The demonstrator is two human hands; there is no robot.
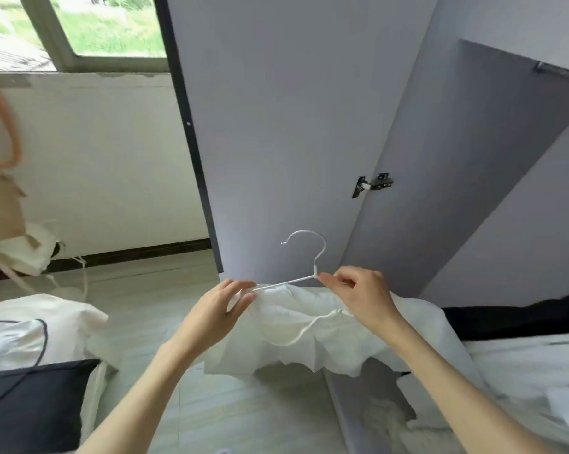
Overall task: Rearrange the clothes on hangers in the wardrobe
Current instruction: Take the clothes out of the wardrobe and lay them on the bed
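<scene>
A thin white wire hanger [304, 253] is held up in front of the open wardrobe door [276, 126], hook upward. A white garment [296, 335] with a drawstring hangs below it. My left hand [224, 303] pinches the garment's edge at the hanger's left arm. My right hand [358, 294] pinches the hanger just below the hook, with fabric under the fingers. The wardrobe's dark rail [558, 71] shows at the upper right inside the cabinet.
A bed corner with white and dark pillows [31, 371] lies at the lower left. White and black clothes [522, 348] are piled at the right. A peach hanger [8, 126] and beige clothing hang at the left edge. A window sits at the upper left.
</scene>
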